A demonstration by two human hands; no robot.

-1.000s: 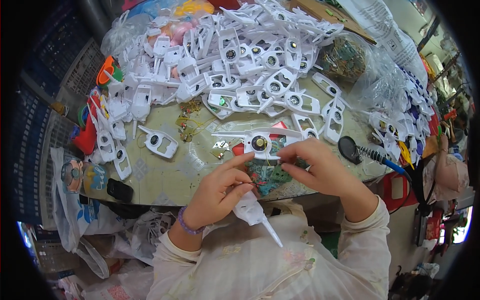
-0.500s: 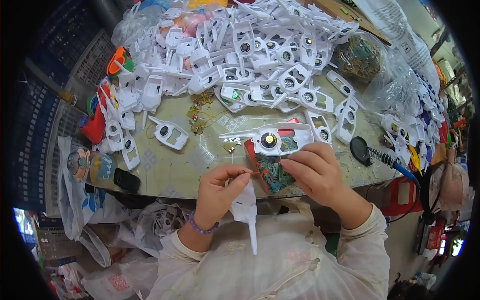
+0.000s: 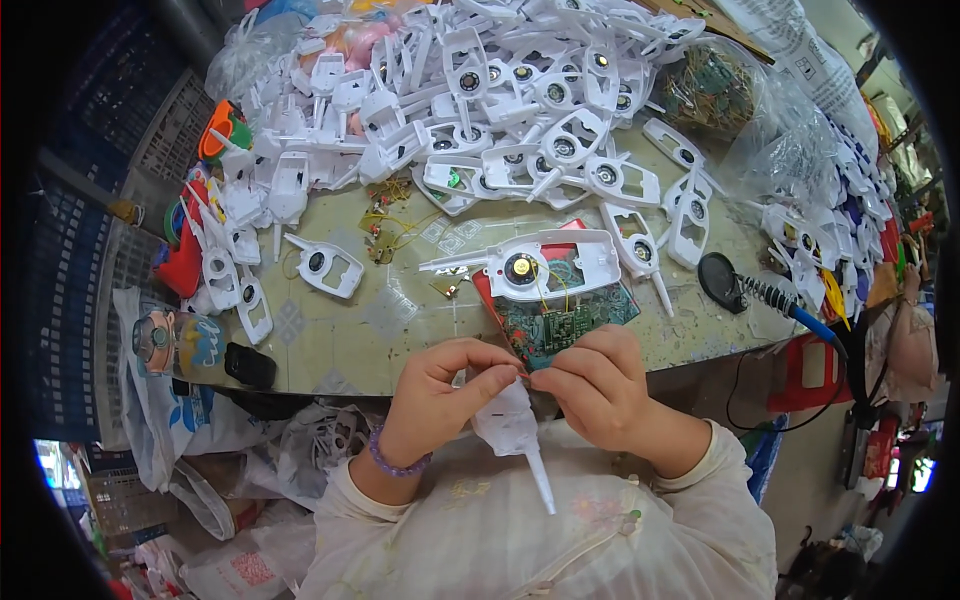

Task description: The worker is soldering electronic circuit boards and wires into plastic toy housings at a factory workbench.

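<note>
Left hand (image 3: 440, 400): fingers pinched shut on white plastic shell (image 3: 512, 425), antenna at 5 o'clock.
Right hand (image 3: 595, 385): fingertips closed on same shell's top edge.
Risk: thin wires to green circuit board (image 3: 560, 325) may snag, pulling board off table (image 3: 340, 340).

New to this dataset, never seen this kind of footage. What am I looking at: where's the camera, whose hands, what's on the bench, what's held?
There is no machine here: a person works with bare hands. The one picture comes from a fisheye camera worn on the person's head, looking down, so straight edges bend near the rim. The left hand and right hand meet over a white plastic shell with a long thin stem, both pinching it at its top. On the table, just beyond the hands, lie a green circuit board and another white shell with a round speaker. Behind is a big heap of white shells; a soldering iron lies to the right.
</note>
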